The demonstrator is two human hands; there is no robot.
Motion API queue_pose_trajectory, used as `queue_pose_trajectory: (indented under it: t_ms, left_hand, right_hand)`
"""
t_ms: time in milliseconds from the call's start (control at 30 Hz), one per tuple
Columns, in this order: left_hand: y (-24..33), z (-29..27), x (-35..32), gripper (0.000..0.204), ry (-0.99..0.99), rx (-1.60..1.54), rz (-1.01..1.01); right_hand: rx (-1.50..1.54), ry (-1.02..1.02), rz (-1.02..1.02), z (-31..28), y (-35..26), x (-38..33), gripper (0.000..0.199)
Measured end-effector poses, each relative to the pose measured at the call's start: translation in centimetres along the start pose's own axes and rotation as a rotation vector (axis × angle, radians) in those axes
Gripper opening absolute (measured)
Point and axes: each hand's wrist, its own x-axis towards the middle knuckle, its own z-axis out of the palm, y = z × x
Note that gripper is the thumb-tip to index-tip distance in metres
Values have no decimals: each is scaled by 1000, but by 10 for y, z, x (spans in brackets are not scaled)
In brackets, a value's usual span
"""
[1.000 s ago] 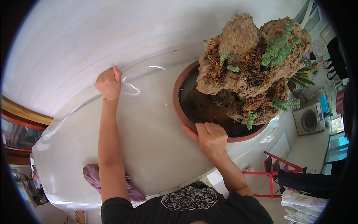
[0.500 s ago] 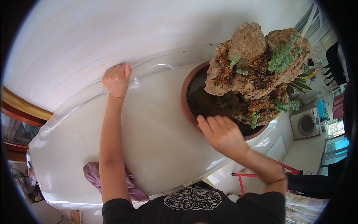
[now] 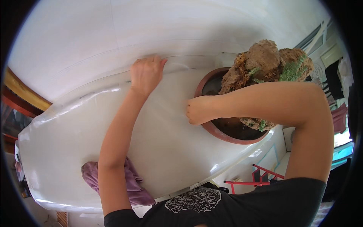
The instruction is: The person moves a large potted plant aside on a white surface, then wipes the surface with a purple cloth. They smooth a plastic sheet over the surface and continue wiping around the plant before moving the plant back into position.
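My left hand (image 3: 147, 75) is closed at the far edge of the white table, where a clear, shiny table cover (image 3: 102, 90) meets the pale wall. Its fingers are curled and partly hidden, so what they hold, if anything, cannot be made out. My right hand (image 3: 200, 109) is closed at the left rim of a round reddish-brown pot (image 3: 215, 134), its forearm crossing over the pot. Whatever lies inside its fingers is hidden. Rising from the dark basin is a rough brown rock (image 3: 262, 60) with green succulents (image 3: 293, 70) and dry moss on it.
A crumpled purple cloth (image 3: 132, 181) lies by my left forearm at the near edge. Past the table's right side stands a red folding frame (image 3: 261, 176). Wooden furniture (image 3: 26, 90) is at the far left.
My left hand has moved right along the far edge, still closed. My right hand has swung left from the pot's near rim to its left rim, the elbow rising.
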Motion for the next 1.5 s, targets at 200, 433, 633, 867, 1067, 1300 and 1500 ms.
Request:
queue_pose_trajectory:
  t_ms: [200, 433, 633, 867, 1067, 1300, 1500]
  left_hand:
    - [36, 12, 15, 40, 99, -52, -1]
    - [19, 46, 16, 42, 17, -56, 210]
    - [0, 62, 16, 30, 15, -65, 498]
    - [-7, 61, 21, 28, -44, 33, 655]
    - [-14, 60, 26, 30, -62, 40, 743]
    - [14, 47, 25, 28, -104, 39, 376]
    - [46, 52, 27, 31, 38, -114, -1]
  right_hand:
    - [126, 52, -23, -1, 5, -7, 5]
    - [162, -25, -97, -18, 10, -6, 4]
    - [211, -163, -146, -20, 12, 4, 4]
    - [221, -153, -163, -24, 14, 2, 5]
    - [249, -162, -160, -27, 16, 3, 2]
    - [276, -102, -214, -23, 23, 4, 3]
    - [309, -70, -224, -22, 27, 5, 4]
